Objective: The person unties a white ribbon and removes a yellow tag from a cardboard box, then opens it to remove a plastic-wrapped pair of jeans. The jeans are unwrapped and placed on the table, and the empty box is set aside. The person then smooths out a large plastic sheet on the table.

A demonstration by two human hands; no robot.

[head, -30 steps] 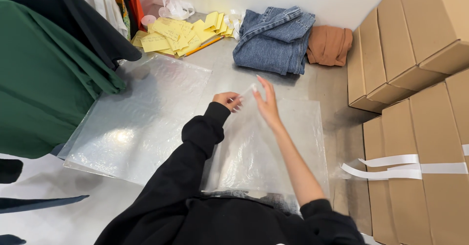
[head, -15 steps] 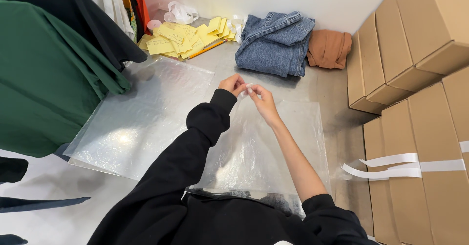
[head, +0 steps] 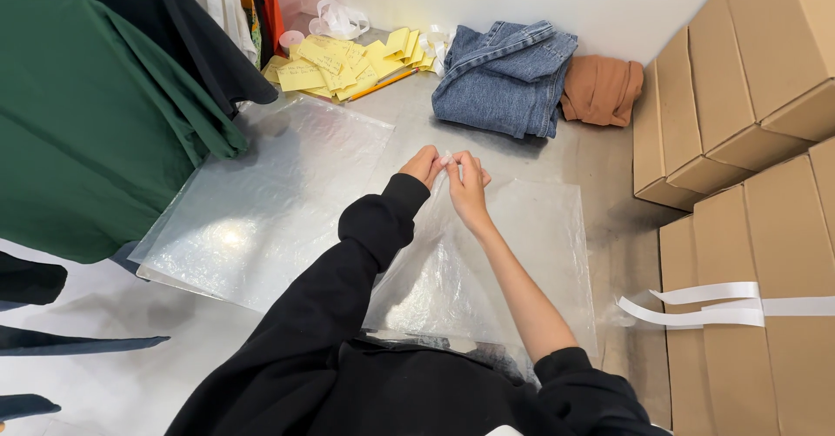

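Both hands are meeting at the far edge of a clear plastic bag (head: 513, 253) that is lying flat on the grey floor (head: 600, 166) in front of the person. The left hand (head: 424, 165) and the right hand (head: 467, 180) are pinching the bag's top edge between fingertips, the two touching each other — a small pale strip is showing between them. A stack of clear plastic bags (head: 261, 210) is lying just beside it on the left, partly under a hanging green garment (head: 87, 123). Beyond the hands, folded blue jeans (head: 504, 75) are lying against the wall, touching a folded brown garment (head: 602, 90); yellow paper slips (head: 348, 63) are piled further left. Cardboard boxes (head: 739, 97) are standing stacked along the right side.
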